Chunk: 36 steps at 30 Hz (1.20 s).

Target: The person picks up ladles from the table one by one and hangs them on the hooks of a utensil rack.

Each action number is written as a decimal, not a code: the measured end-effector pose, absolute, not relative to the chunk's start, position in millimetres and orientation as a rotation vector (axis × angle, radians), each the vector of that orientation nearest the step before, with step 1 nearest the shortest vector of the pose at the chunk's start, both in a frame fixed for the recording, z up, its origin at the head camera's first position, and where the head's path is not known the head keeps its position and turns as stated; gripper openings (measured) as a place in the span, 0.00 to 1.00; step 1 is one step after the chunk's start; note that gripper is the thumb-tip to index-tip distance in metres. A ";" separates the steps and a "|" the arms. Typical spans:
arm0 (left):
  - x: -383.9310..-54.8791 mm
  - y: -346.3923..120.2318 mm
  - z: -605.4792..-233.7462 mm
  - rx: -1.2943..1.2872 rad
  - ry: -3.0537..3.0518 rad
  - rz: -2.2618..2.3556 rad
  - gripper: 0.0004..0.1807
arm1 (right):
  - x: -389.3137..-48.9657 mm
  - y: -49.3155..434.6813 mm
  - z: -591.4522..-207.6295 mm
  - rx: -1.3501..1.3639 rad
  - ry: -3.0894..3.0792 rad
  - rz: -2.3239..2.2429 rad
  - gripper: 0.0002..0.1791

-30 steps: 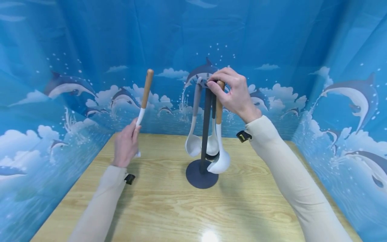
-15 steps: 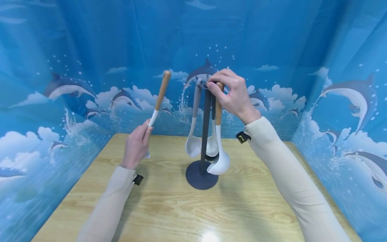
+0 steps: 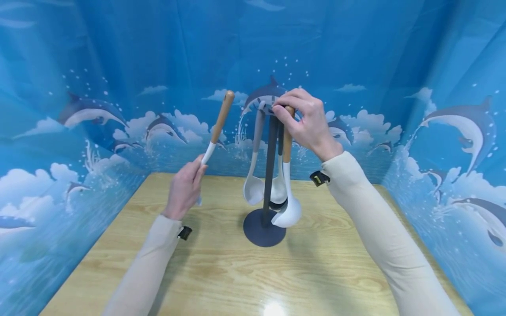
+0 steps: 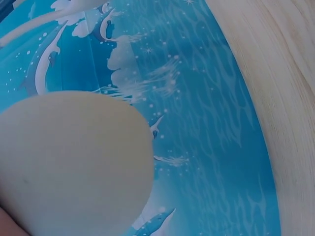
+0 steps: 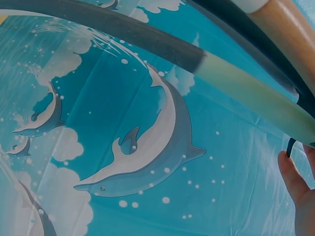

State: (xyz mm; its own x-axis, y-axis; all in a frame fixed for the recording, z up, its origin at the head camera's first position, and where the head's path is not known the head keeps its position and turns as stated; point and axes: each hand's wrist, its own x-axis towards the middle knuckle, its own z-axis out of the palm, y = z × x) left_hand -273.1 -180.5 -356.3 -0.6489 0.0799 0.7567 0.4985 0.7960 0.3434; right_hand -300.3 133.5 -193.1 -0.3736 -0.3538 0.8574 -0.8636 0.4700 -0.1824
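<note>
My left hand (image 3: 183, 186) grips a kitchen utensil by its white neck, wooden handle (image 3: 222, 117) pointing up and leaning right. In the left wrist view its broad, pale rounded head (image 4: 78, 162) fills the lower left; its exact kind cannot be told. My right hand (image 3: 302, 118) pinches the top of a dark utensil rack (image 3: 270, 171), fingertips by a thin black hook (image 5: 290, 146). Just under that hand hangs a white ladle (image 3: 290, 210) with a wooden handle. A grey-handled white ladle (image 3: 253, 188) hangs on the rack's left.
Behind the pole hang a white utensil (image 3: 278, 188) with a dark handle and something black, partly hidden. The rack's round base (image 3: 257, 235) stands on a wood-grain table (image 3: 221, 272). Blue dolphin-print curtains (image 3: 158, 52) enclose the back and sides.
My left hand has moved right toward the rack with the utensil, whose handle now leans further right. The right hand has stayed at the rack's top, and the hanging utensils look unmoved.
</note>
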 end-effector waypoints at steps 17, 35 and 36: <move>-266.7 -167.5 -348.4 -0.572 -2.213 -0.738 0.21 | -300.5 133.5 -192.6 1.015 -1.937 0.818 0.16; -265.8 -156.2 -345.6 -0.664 -2.212 -0.789 0.20 | -301.3 134.6 -192.8 1.018 -1.937 0.833 0.18; -265.8 -155.8 -346.0 -0.671 -2.217 -0.785 0.20 | -301.1 134.7 -193.0 1.018 -1.936 0.836 0.17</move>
